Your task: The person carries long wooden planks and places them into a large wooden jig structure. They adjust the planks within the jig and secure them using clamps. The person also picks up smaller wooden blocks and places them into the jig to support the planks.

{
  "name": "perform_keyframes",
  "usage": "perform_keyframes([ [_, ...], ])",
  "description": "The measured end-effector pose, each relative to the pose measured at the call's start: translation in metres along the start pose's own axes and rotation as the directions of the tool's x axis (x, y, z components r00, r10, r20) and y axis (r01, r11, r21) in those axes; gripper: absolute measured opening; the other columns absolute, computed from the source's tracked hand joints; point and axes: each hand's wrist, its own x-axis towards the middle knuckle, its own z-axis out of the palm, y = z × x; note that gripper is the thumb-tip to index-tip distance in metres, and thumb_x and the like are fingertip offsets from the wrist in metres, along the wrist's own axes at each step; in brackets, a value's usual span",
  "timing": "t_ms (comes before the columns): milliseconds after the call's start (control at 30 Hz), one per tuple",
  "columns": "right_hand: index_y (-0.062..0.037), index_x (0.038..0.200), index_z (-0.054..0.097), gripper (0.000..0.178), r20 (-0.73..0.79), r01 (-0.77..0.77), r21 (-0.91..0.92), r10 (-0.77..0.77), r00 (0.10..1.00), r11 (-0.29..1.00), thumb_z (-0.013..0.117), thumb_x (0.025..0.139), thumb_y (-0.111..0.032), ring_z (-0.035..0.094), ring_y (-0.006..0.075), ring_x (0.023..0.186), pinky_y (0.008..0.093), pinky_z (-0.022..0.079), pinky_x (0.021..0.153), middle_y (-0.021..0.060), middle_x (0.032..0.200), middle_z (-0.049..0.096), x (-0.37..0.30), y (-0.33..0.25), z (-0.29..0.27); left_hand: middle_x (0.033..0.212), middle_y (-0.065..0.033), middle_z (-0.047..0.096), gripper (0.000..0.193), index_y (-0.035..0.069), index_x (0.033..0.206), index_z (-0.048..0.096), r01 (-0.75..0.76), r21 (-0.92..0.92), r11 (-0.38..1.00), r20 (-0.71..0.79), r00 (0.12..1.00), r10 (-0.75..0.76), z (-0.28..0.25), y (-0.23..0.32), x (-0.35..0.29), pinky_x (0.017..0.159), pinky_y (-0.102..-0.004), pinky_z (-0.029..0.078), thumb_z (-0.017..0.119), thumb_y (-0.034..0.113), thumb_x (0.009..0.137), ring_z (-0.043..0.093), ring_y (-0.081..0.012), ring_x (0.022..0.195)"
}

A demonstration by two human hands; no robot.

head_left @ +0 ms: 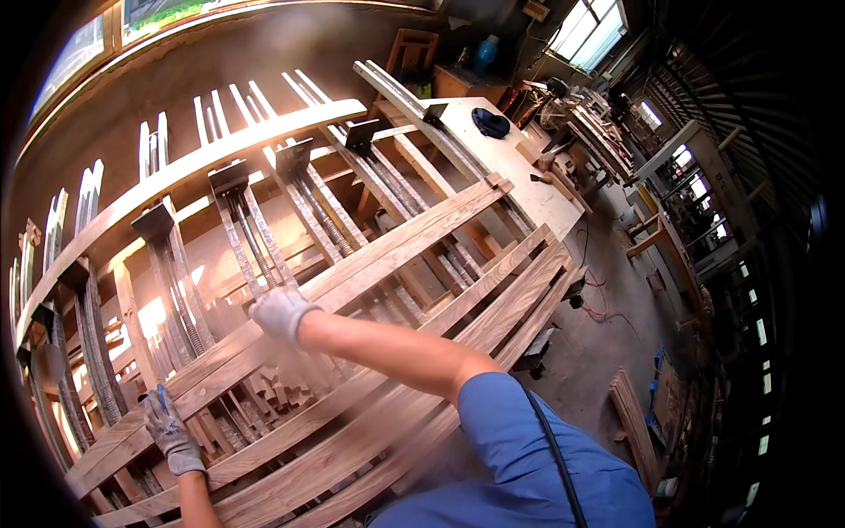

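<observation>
Both of my hands wear grey work gloves. My right hand [280, 310] is curled at the far edge of a pair of long wooden planks [387, 255], which lie side by side across a clamp rack. Its fingertips are hidden, so whatever they grip does not show. Further left, my left hand [172, 433] rests with extended fingers on the near side of the same planks. Metal bar clamps [242, 233] with threaded screws and black plates run away under the wood. Closer to me, more long planks [493, 327] lie roughly parallel, partly blurred beneath my right arm.
A long pale beam [220, 150] crosses the far part of the clamps. Beyond their right end is a light board [528, 167] with a dark blue cap-like item [490, 123] on it. Stacked timber [598, 132] stands farther back. Red cord [607, 304] lies on the floor.
</observation>
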Motion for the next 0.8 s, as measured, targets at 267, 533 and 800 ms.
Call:
perform_keyframes([
  [267, -0.0062, 0.134, 0.068, 0.041, -0.54, -0.073, -0.182, -0.037, 0.841, 0.981, 0.055, 0.1, -0.025, 0.06, 0.0335, 0.123, 0.0507, 0.048, 0.103, 0.0179, 0.132, 0.065, -0.067, 0.004, 0.097, 0.168, -0.0171, 0.039, 0.086, 0.006, 0.163, 0.043, -0.073, -0.227, 0.971, -0.097, 0.994, 0.052, -0.019, -0.005, -0.007, 0.128, -0.0459, 0.031, 0.062, -0.006, 0.08, 0.036, -0.0376, 0.155],
  [533, -0.008, 0.119, 0.07, 0.03, -0.439, -0.029, -0.177, -0.053, 0.897, 0.984, 0.058, 0.097, -0.023, 0.064, 0.0233, 0.097, 0.0406, 0.049, 0.085, 0.0059, 0.103, 0.067, -0.077, 0.021, 0.095, 0.137, -0.0193, 0.062, 0.067, 0.002, 0.137, 0.063, -0.228, -0.426, 0.876, -0.209, 0.966, 0.151, -0.043, -0.023, -0.026, 0.116, -0.0483, 0.042, 0.064, -0.006, 0.07, 0.055, -0.042, 0.129],
  [800, -0.0116, 0.108, 0.07, 0.02, -0.153, 0.123, 0.051, -0.114, 0.982, 0.991, 0.067, 0.09, -0.018, 0.068, 0.0274, 0.103, 0.0406, 0.05, 0.092, 0.0086, 0.104, 0.07, -0.142, 0.008, 0.04, 0.107, -0.0198, 0.074, 0.04, 0.006, 0.108, 0.072, -0.183, -0.497, 0.848, -0.004, 0.978, 0.209, -0.084, -0.043, -0.061, 0.1, -0.0468, 0.053, 0.072, 0.0, 0.069, 0.068, -0.0418, 0.109],
])
